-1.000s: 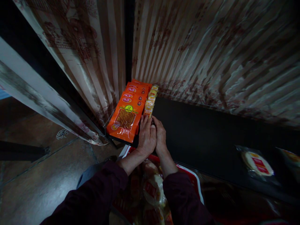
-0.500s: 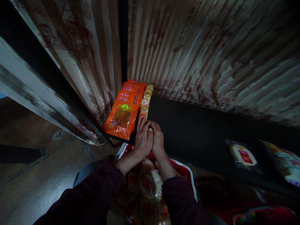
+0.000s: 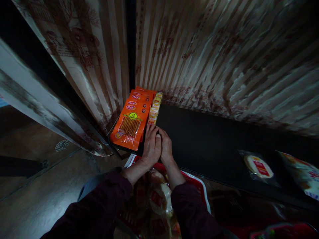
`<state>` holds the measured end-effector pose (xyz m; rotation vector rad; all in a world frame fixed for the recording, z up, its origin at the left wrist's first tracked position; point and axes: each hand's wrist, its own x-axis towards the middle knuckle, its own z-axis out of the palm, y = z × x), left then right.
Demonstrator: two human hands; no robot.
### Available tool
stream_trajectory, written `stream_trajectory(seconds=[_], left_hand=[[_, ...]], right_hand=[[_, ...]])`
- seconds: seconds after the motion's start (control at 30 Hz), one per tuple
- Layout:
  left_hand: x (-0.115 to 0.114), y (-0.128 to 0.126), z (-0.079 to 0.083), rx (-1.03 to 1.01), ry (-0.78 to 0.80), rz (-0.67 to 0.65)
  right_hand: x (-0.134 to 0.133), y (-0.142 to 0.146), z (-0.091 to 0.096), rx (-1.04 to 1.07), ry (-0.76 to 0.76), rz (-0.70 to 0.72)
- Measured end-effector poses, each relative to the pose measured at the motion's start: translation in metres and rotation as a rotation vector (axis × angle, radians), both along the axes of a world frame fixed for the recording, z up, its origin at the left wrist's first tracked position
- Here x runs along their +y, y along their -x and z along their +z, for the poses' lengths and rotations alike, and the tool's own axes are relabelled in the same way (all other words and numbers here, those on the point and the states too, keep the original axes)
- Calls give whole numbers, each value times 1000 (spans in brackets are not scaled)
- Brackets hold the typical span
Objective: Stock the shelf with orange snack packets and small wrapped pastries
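Note:
A row of small yellow snack packets point(image 3: 155, 108) runs along the black shelf, right beside overlapping orange snack packets point(image 3: 129, 127) with a window showing brown sticks. At the near end of the yellow row, my left hand point(image 3: 151, 146) has its fingers closed together, their tips against the nearest packet. Pressed against it is my right hand point(image 3: 165, 144), fingers curled over the same end of the row. My hands cover the front of that packet, so its near part is hidden.
The black shelf point(image 3: 199, 132) extends right, where a round wrapped pastry point(image 3: 259, 167) and another printed bag point(image 3: 300, 174) lie. A red basket with a white rim point(image 3: 205, 196) stands below my arms, holding wrapped pastries point(image 3: 160, 199). Striped curtains point(image 3: 174, 49) hang behind and left.
Both hands stay at the near end of the yellow row, the right fingers shifting slightly. The view has moved a little; the packets look unmoved.

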<state>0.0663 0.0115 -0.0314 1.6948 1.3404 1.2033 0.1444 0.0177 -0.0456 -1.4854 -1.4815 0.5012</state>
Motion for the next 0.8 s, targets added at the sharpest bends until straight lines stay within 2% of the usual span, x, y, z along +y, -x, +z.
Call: stream_trajectory(seconds=[0.2,0.4,0.8], left_hand=[[5,-1,3,-3,-14,3],[12,0,6,-6,28,3],[15,0,-1,-42,-4,17]], right_hand=[[7,0,-3,22,-9,-36],[15,2,0,24,-9,-8],[24,-4,-13,8,22,10]])
